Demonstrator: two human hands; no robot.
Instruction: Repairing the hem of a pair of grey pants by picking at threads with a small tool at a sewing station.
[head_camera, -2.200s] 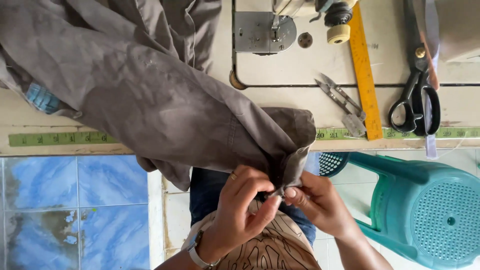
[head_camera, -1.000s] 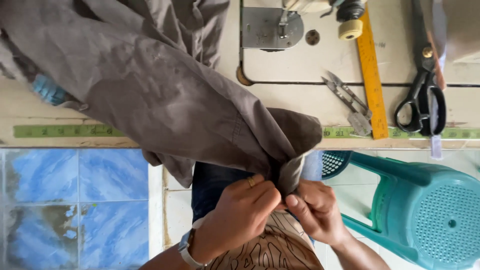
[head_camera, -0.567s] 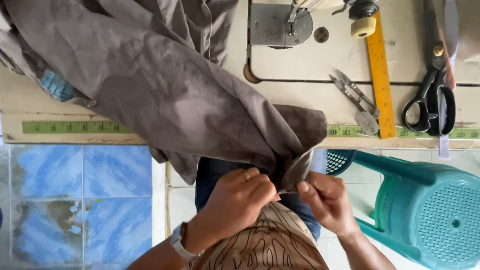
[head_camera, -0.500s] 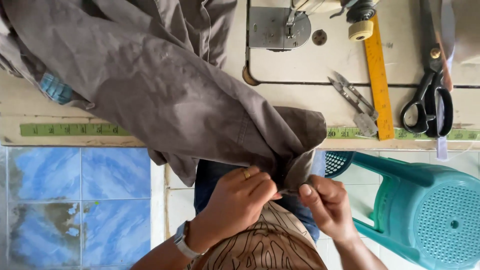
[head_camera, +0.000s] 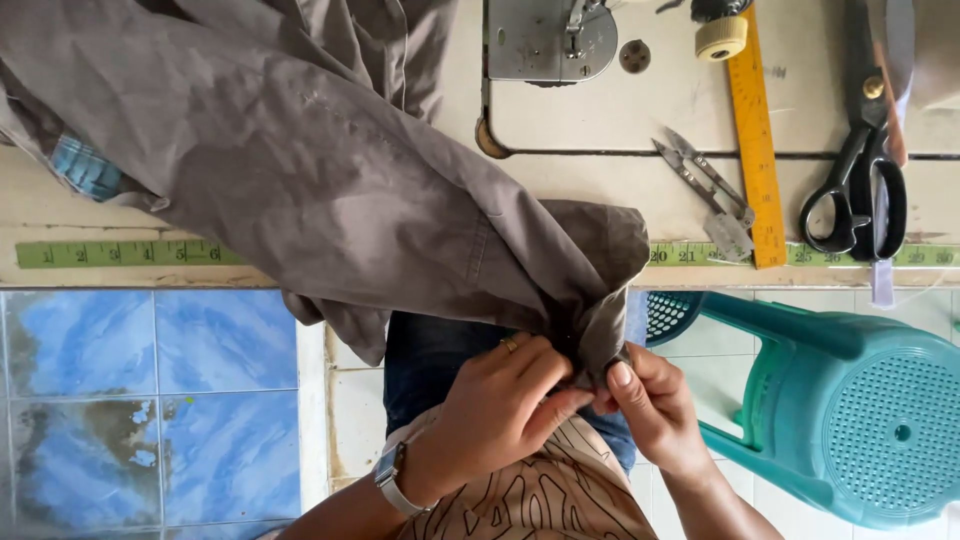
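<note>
The big brown garment (head_camera: 300, 170) lies over the table (head_camera: 620, 190) so its weight rests there, and only its end hangs down to my lap. My left hand (head_camera: 495, 415) pinches the hem closed, and my right hand (head_camera: 650, 405) pinches just beside it, to keep the edge tight. The scissors (head_camera: 860, 190) and small snips (head_camera: 705, 190) wait near.

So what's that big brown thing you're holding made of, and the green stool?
The brown garment looks like woven cloth, maybe cotton: matte, creased, with stitched seams. Both the left hand and the right hand pinch its edge. The green stool looks like moulded plastic: smooth, slightly shiny, with a seat of tiny holes.
</note>
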